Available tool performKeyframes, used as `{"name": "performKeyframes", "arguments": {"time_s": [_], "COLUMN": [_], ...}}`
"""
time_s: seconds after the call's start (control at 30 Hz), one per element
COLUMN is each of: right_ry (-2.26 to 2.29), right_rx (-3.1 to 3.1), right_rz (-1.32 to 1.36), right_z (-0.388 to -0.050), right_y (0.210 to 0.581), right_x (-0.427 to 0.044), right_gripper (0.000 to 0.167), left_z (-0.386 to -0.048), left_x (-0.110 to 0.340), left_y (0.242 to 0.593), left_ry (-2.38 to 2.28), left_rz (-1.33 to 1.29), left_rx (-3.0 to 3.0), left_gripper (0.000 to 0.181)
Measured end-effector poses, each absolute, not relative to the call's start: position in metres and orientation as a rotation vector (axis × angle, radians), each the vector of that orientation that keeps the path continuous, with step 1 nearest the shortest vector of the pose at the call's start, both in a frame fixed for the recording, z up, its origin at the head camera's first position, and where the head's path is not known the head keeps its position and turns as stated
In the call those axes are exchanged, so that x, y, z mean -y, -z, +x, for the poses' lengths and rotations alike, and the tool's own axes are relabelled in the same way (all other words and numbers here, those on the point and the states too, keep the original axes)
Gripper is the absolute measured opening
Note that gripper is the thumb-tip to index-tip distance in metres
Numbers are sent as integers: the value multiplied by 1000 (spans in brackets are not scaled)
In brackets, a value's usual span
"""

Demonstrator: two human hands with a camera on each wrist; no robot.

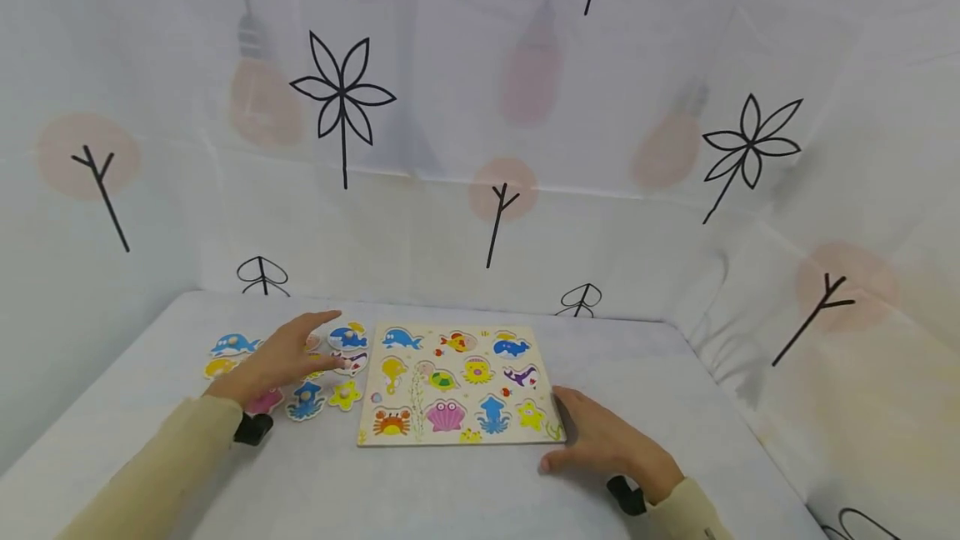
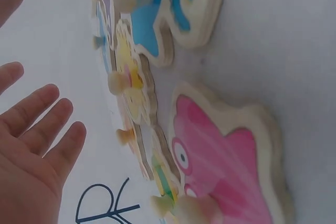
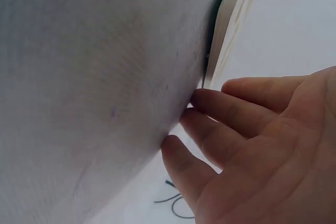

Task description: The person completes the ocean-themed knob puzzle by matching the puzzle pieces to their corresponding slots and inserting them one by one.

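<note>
Wooden, knobbed pieces [image 1: 306, 402] with wavy edges cluster at the left of the white table [image 1: 337, 490], too hidden for an exact count. The left hand [image 1: 277, 357] hovers above them, fingers spread. Next lies one flat rectangular board [image 1: 427, 440] bearing eleven large animal shapes. By its right edge, the right hand [image 1: 609, 440] has loosely extended fingers.

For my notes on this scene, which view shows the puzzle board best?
The head view, because nearly the whole puzzle board appears there. Right wrist shows only a narrow strip; left wrist, none.
</note>
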State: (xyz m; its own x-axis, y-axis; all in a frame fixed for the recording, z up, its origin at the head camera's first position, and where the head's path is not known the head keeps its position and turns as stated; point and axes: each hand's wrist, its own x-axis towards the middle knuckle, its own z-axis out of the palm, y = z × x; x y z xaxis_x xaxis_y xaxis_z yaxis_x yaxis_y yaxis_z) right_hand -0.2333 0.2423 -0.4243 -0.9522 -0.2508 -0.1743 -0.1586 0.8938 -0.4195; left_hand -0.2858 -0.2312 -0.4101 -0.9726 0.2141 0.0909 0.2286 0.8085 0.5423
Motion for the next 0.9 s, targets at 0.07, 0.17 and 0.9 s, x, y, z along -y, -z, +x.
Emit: {"name": "performKeyframes", "arguments": {"time_s": [0.07,0.17,0.9], "right_ry": [614,629,645], "right_rx": [-2831,-2825,-2811], "right_rz": [-319,-319,-360], "right_z": [-233,-234,-241], "right_y": [424,424,421], "right_x": [-242,-241,-237], "right_gripper": [120,118,101], "left_z": [-290,-296,-334], "left_x": [233,235,213], "left_y": [410,409,404], "left_ry": [915,925,864], "left_rz": [-357,-373,-371], "left_rx": [2962,2963,3102], "left_gripper": [86,81,54]}}
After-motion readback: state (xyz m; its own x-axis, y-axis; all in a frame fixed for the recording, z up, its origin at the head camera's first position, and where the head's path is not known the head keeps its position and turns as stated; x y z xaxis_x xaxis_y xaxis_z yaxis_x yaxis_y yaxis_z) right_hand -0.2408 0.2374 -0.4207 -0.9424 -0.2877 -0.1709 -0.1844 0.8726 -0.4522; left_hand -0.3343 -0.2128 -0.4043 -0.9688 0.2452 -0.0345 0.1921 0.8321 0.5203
